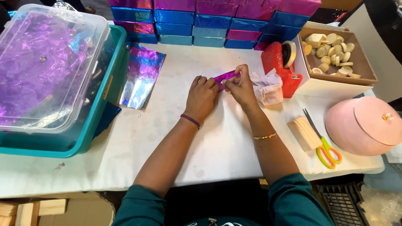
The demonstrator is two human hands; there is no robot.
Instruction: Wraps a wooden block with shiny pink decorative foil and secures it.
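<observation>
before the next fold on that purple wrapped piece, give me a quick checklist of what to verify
1. Both hands on the piece: left hand and right hand pinch the purple foil-wrapped bar from either end: ok.
2. Foil closed all round the bar: underside hidden: cannot tell.
3. Tape within reach: red tape dispenser stands just right of the right hand: ok.
4. Scissors at hand: they lie on the table's right side, beside a pale block: ok.
5. Spare foil ready: a loose sheet lies left of the hands: ok.
6. White cloth apart from the bar: it touches the right hand: not ok.
</observation>
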